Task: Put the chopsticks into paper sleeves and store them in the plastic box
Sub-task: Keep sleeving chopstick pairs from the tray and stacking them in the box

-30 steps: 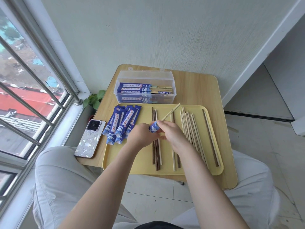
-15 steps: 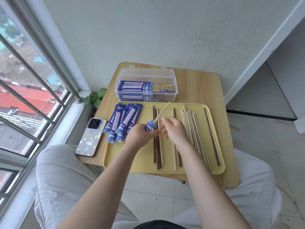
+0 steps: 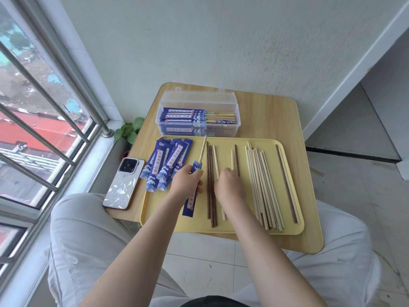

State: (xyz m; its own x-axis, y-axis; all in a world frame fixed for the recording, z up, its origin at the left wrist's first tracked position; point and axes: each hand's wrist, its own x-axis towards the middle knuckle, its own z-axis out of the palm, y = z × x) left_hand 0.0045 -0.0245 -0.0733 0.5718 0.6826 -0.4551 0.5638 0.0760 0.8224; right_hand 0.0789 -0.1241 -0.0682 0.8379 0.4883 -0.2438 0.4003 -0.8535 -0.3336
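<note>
Above the tray's [image 3: 221, 228] bare left-middle, left hand [image 3: 187, 185] grips a sleeved chopstick [image 3: 194, 185]; right hand [image 3: 229, 185] curls over loose chopsticks [image 3: 261, 185].

Bare tray [image 3: 243, 227] strip near its front edge – loose chopsticks [image 3: 263, 185] and sleeves [image 3: 164, 165] crowd the rest.
</note>
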